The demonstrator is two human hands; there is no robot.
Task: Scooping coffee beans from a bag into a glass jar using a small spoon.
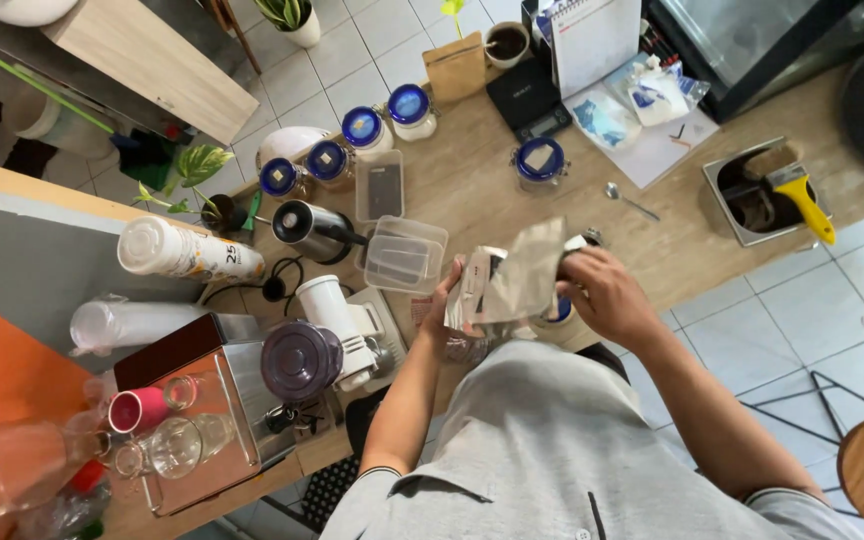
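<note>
Both hands hold a silver foil pouch (512, 285) above the counter's (692, 235) near edge. The left hand (444, 300) clasps the pouch's lower side; the right hand (602, 295) pinches its upper corner. A blue-lidded jar (560, 312) sits just beneath the right hand, a clear tub (405, 255) just beyond the left. Done well, the handling probably calls for a level pouch, a firm lower clasp and a mouth centred over the jar.
</note>
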